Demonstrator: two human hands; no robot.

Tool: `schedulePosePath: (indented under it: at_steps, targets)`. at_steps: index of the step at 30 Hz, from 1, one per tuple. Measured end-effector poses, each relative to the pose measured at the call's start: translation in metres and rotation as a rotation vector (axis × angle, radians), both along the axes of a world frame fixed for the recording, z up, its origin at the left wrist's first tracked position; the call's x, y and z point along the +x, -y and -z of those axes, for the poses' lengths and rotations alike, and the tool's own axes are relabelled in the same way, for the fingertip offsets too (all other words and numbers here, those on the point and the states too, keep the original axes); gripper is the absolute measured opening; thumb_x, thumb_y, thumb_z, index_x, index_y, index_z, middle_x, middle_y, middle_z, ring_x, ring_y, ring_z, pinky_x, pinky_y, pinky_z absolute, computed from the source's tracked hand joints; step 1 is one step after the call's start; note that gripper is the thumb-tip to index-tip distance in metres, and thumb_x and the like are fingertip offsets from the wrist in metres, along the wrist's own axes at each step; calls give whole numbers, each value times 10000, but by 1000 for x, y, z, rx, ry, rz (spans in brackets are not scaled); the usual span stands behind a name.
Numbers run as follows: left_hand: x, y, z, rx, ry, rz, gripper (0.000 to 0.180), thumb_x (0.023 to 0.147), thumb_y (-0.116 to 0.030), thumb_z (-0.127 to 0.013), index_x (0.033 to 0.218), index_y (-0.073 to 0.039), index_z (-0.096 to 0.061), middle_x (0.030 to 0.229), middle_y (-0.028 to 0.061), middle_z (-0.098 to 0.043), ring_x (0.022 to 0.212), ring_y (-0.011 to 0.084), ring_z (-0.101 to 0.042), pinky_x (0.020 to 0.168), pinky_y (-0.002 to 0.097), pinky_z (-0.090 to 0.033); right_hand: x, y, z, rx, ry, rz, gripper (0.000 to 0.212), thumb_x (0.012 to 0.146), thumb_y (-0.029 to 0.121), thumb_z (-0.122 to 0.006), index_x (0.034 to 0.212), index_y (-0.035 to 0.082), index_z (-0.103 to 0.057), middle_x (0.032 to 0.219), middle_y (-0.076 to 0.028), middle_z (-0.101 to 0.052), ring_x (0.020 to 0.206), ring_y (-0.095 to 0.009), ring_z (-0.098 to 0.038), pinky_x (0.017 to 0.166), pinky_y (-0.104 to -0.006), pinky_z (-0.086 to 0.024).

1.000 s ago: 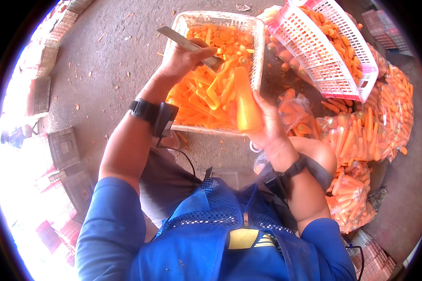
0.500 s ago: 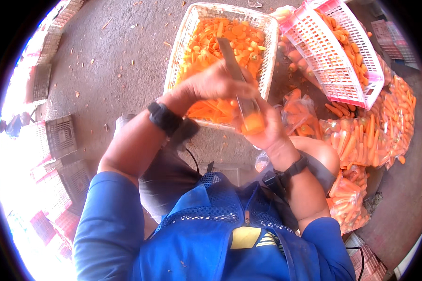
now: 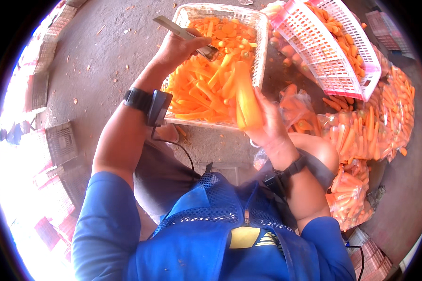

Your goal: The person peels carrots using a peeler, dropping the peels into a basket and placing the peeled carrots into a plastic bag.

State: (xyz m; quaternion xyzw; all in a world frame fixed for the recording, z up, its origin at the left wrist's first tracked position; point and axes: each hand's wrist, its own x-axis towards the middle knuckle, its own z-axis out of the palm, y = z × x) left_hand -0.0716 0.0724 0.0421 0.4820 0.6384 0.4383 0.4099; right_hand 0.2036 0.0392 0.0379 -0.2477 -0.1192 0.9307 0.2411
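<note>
My left hand point(image 3: 177, 49) is closed round a long, flat metal peeler point(image 3: 174, 27), raised over the left side of a white plastic basket point(image 3: 263, 51). The peeler's head points right, toward the basket's middle, apart from the carrot. In my right hand point(image 3: 270, 122) is a large, bright orange carrot point(image 3: 247, 96), its surface in smooth facets. The fingers wrap its lower end, and its tip points away from me over the basket's near right corner. Orange peelings and cut carrot pieces point(image 3: 204, 93) fill the basket below both hands.
A pink-and-white crate point(image 3: 309, 44) of carrots stands tilted at the far right. Clear bags of carrots point(image 3: 351, 138) lie along my right side. Stacked crates point(image 3: 61, 140) line the left. Scraps dot the concrete floor point(image 3: 108, 61). A cable point(image 3: 176, 144) hangs from my left wrist device.
My left hand has moved left and away from the carrot with the peeler, which now slants the other way. The carrot in my right hand now points up and shows its full length.
</note>
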Motion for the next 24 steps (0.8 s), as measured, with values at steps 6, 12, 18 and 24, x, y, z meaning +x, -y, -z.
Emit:
schedulePosePath:
  at_steps: [6, 12, 18, 24]
  targets:
    - [60, 41, -43, -14, 353, 514, 151, 858, -141, -712, 893, 1, -676, 832, 45, -674, 757, 114, -612, 684, 253, -495, -11, 0, 1, -127, 22, 96, 476, 1023, 414, -366, 1251, 24, -517, 1095, -143, -646, 992, -239, -629, 895, -379, -500]
    - [69, 38, -36, 57, 196, 679, 116, 843, -98, -700, 897, 2, -682, 798, 43, -667, 762, 95, -616, 675, 246, -490, -6, 9, 5, -115, 46, -74, 451, 1021, 427, -367, 1231, 64, -532, 1009, -147, -648, 866, -260, -640, 747, -403, -522]
    - [-32, 1, 19, -79, -1, 54, 216, 845, -244, -725, 895, -36, -691, 721, 16, -661, 568, 52, -555, 511, 199, -424, -6, 27, -15, -116, -170, -274, 447, 996, 430, -446, 1260, 79, -531, 983, -103, -644, 773, -242, -628, 643, -364, -500]
    - [-9, 0, 4, -13, -76, -9, 237, 832, -267, -739, 882, -40, -691, 683, 1, -635, 511, 38, -478, 464, 196, -375, -3, 3, -10, -142, 11, -40, 483, 995, 451, -439, 1250, 48, -518, 989, -145, -649, 804, -265, -645, 705, -361, -522]
